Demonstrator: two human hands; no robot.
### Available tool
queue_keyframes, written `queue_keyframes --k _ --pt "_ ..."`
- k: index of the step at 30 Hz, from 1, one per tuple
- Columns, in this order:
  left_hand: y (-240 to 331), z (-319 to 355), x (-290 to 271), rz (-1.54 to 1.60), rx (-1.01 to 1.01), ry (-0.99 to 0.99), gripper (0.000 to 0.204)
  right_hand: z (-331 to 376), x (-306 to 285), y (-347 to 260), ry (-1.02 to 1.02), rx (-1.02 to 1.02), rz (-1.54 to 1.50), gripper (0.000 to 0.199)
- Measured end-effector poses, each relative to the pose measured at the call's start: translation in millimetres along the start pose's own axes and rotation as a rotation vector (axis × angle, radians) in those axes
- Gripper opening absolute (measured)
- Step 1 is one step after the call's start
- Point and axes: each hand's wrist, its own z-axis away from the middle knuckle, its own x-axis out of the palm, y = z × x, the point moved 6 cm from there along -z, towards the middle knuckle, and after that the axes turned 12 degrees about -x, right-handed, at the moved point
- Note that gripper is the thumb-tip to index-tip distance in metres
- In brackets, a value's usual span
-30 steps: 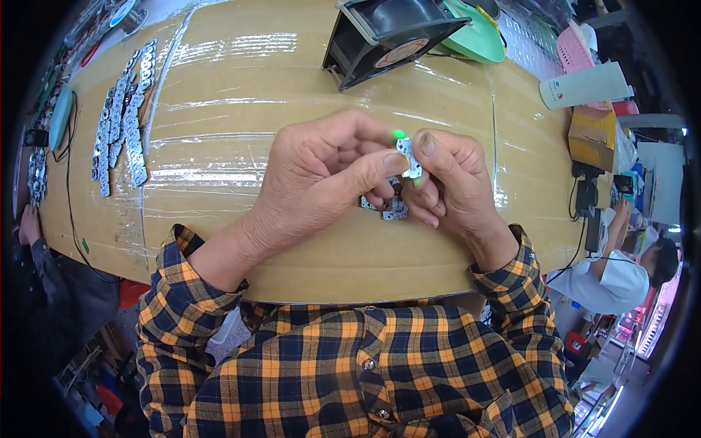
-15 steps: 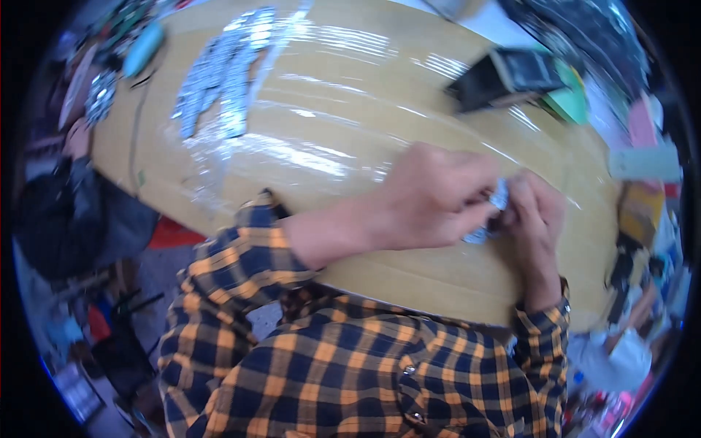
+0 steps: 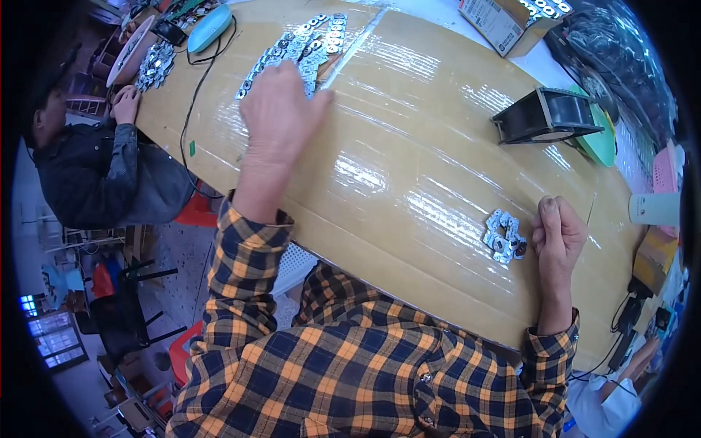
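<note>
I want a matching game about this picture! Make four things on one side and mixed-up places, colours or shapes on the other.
Column one
1. Left hand
2. Right hand
3. Boxy fan
4. Cluster of small metal pieces

Column two
A. black
B. just left of the right hand
C. over the near end of the metal strips
D. curled up like a fist

Right pairs: 1-C, 2-D, 3-A, 4-B
</note>
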Motion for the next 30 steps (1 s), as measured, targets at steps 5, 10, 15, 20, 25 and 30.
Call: queue_keyframes --k 5,10,15,20,25,30 --pt "-18 9 5 0.334 -0.040 -0.179 0.028 -2 3 -5 0.006 0.024 0.012 0.033" --pt "64 47 -29 0.984 0.027 -0.687 0.015 0 -8 -5 0.076 0.110 0.007 0.033" --pt "130 84 -46 1.471 0.148 -1.092 0.011 -1 -9 -6 0.007 0.145 -0.178 0.033" --pt "162 93 -40 1.448 0.262 -1.184 0.014 -4 -11 -11 -0.053 0.101 -0.359 0.035" --pt "167 94 -31 1.376 0.281 -1.209 0.014 -2 -9 -14 -0.051 0.098 -0.362 0.034" --pt "177 109 -21 1.533 0.190 -1.617 0.042 -2 -8 -10 -0.084 0.037 -0.240 0.030"
